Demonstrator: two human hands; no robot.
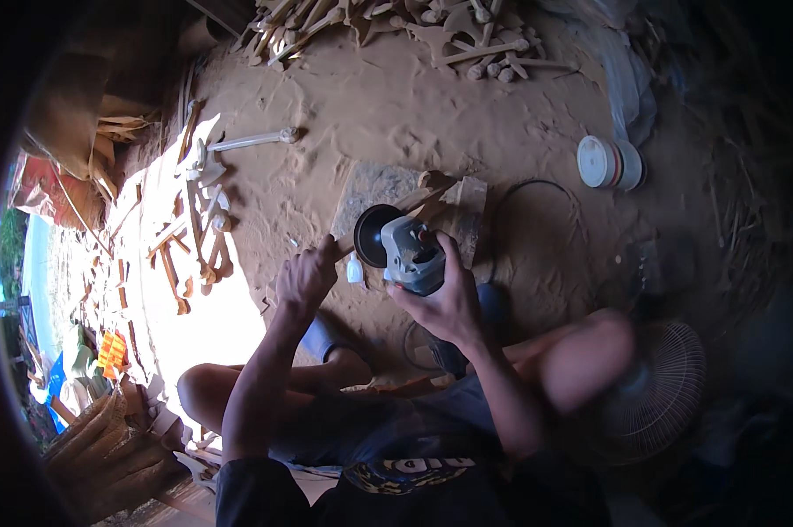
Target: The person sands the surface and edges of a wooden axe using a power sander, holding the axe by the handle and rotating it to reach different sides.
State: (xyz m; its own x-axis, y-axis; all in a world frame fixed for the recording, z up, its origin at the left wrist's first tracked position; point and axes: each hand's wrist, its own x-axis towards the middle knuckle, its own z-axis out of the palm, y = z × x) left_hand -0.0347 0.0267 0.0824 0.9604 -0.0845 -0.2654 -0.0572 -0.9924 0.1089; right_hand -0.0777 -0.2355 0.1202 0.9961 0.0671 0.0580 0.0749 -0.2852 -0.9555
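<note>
My right hand (450,300) is wrapped round the body of a grey angle grinder (416,256), thumb and fingers on its housing. The grinder's dark round disc (372,235) faces left, toward my left hand (307,279). That hand is closed on a thin brown piece (341,253), whose end reaches close to the disc's edge; its kind and whether it touches the disc cannot be made out. Just beyond the grinder lies a block (374,186) with a pale slab of wood (463,204) on it. A small white bottle (354,269) stands between my hands.
Bone-like pieces are heaped at the far side (467,44), and more long bones (254,140) lie at the left in sunlight. A white tub (598,162) lies at the right. A dark cable (537,183) curves over the sandy ground; a fan (664,386) stands by my right knee.
</note>
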